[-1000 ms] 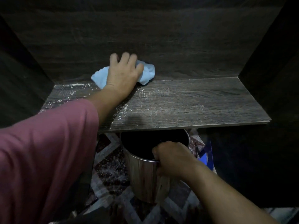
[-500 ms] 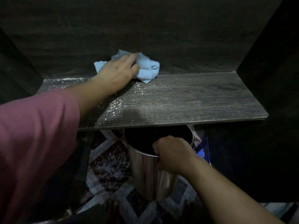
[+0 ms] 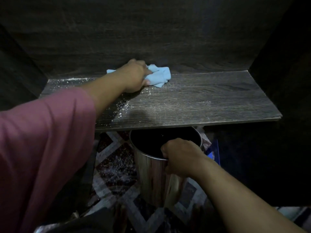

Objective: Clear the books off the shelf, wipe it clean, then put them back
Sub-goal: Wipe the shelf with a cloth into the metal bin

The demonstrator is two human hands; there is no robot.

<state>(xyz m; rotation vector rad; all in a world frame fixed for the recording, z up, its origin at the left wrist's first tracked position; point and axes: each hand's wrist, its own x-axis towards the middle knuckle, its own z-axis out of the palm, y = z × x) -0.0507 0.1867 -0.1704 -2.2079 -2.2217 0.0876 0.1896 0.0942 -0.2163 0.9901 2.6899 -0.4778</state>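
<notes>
Across the whole alcove runs the dark wood-grain shelf [image 3: 202, 101], and no books stand on it; the clearing step looks finished, though where the books lie I cannot tell, since none shows in view; a small blue thing [image 3: 212, 152] below the shelf's right part is too dim to name. Under the shelf's front edge, over the patterned floor [image 3: 114, 165], is a tall metal bin [image 3: 151, 179], its open mouth partly tucked beneath the edge; it is well placed, I judge, to catch whatever gets swept off. On the bin's near rim the right hand [image 3: 181, 157] is clenched, fingers hooked over the lip, steadying it. At the back of the shelf, left of centre and close against the rear panel, the left hand [image 3: 134, 76] grasps a bunched pale-blue cloth [image 3: 159, 76] and presses it to the board; the cloth pokes out on both sides of the hand. Smallest of all, white crumbs [image 3: 123, 108] lie in a band along the back-left corner and in a patch near the forearm, with a faint dusting toward the middle; more specks dot the floor beside the bin. So the wiping is under way but not done, by my reckoning; the left half needs gathering, the right half looks nearly clean; putting the books back lies wholly ahead.
</notes>
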